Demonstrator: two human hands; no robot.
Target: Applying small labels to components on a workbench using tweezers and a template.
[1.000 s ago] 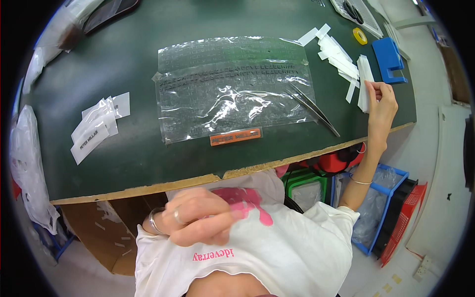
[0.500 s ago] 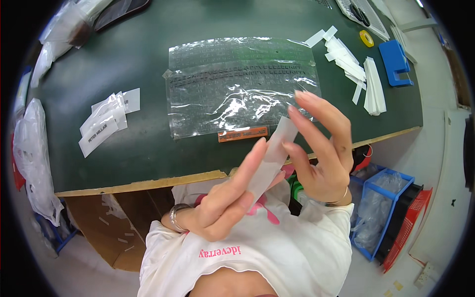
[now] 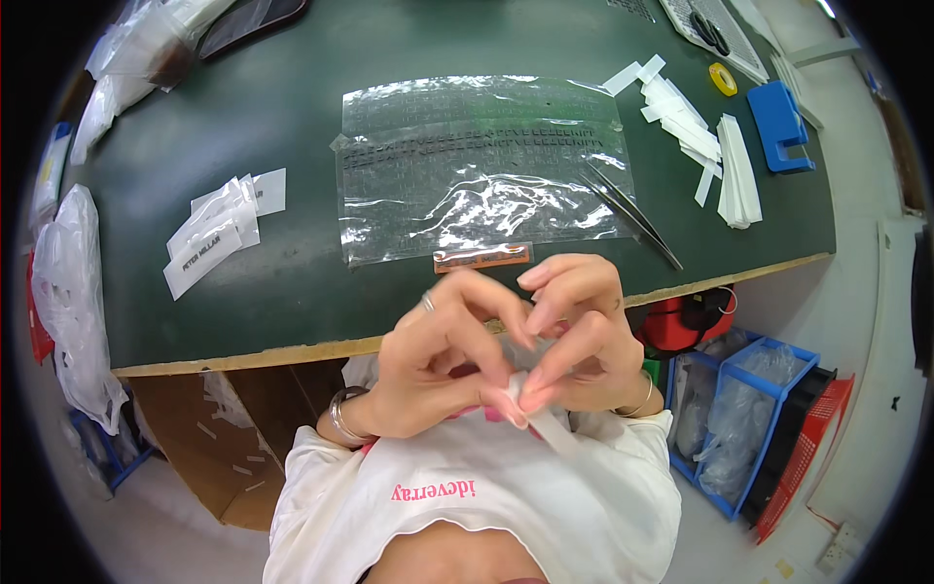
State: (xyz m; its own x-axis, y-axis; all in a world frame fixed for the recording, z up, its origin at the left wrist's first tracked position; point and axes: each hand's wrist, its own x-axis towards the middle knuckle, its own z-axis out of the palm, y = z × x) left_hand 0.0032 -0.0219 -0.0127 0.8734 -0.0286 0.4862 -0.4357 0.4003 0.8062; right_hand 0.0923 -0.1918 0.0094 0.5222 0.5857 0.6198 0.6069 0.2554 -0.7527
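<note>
Close in front of my shirt, my left hand point(image 3: 443, 355) and my right hand point(image 3: 584, 336) meet at the fingertips. Both pinch a whitish translucent strip point(image 3: 555, 431), whose free end hangs down blurred by motion; my fingers cover its upper part. Just beyond them, by the table's near edge, lies a small orange-brown bar with letters on it point(image 3: 482, 258). Behind that a clear plastic sheet point(image 3: 486, 200) with rows of raised dark letters lies flat, wrinkled and shiny. Metal tweezers point(image 3: 634, 216) rest slantwise across its right side onto the table.
Printed white labels point(image 3: 209, 238) overlap on the left of the green table point(image 3: 311, 331). White strips point(image 3: 681, 122), a yellow tape roll point(image 3: 722, 79), a blue tape dispenser point(image 3: 780, 127) and black scissors point(image 3: 709, 32) lie right. An open cardboard box point(image 3: 224, 467) stands below the left edge.
Both hands have drawn back toward my body and come together. The strip, earlier held stretched out over the table edge, is lower and pinched between both hands. The tweezers have come into view.
</note>
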